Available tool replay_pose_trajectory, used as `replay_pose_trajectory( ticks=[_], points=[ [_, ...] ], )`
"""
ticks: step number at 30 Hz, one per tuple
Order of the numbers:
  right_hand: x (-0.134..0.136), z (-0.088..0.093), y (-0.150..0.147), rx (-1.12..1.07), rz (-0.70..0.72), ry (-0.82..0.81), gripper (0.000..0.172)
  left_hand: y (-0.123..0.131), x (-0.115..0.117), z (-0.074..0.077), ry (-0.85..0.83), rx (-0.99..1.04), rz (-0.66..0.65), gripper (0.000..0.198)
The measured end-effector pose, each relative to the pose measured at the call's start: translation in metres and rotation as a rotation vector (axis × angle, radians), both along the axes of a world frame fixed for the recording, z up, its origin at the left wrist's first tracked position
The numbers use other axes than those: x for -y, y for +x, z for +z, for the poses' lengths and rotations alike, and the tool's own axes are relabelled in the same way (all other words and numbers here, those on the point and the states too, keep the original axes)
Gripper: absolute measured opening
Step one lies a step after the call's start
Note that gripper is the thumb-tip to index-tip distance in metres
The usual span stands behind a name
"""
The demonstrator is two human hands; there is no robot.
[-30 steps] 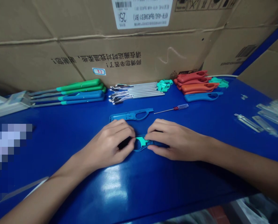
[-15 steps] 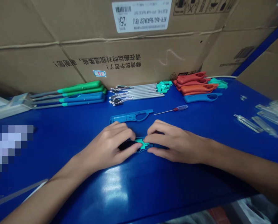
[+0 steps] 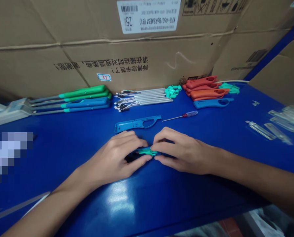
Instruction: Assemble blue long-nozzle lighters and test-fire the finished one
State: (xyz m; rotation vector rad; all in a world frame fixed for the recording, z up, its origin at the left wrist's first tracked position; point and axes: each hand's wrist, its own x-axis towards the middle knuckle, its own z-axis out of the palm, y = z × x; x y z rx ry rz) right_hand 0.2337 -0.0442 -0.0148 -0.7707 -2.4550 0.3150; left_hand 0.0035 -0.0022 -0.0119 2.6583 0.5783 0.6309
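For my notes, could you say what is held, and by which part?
The left hand and right hand hold a blue plastic piece by its two ends; a teal part shows between them.

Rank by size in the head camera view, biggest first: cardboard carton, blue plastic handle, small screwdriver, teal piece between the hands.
1. Cardboard carton
2. Blue plastic handle
3. Small screwdriver
4. Teal piece: it looks smallest, but it is partly hidden, so its rank against the screwdriver is unsure.
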Motion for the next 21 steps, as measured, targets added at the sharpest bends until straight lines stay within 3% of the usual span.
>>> replay_pose_trajectory(
  ticks=[11,21],
  points=[
    [-0.0074,0.0023,0.0024,0.183,-0.043,-0.076,0.023,-0.0004,0.0049,-0.0028,-0.222,0.038,0.123,0.010],
    [-0.0078,-0.0030,0.0016,0.174,-0.066,-0.181,0.029,-0.0005,0.0003,-0.0031,-0.262,0.032,0.163,0.016]
  ],
)
